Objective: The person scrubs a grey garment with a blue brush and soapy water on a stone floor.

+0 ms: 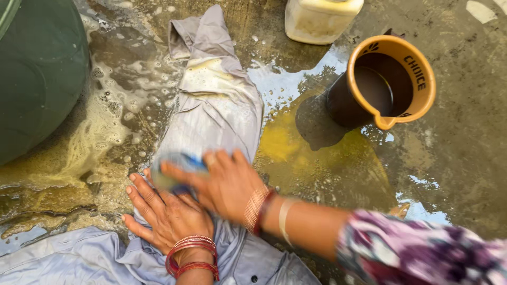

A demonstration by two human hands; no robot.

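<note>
Left hand (169, 214) flat, fingers spread, pressing wet grey shirt (211, 111) onto soapy floor (465, 158). Right hand (224, 182) just above it, fingers closed around blurred blue brush (177, 169) on the shirt. Orange jug (388, 82) to the right; green tub (37, 68) far left.

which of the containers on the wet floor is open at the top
The orange jug with the dark inside, right of the grey garment: its mouth and spout are open. The cream canister looks closed in what shows, and the green tub shows only its side.
</note>
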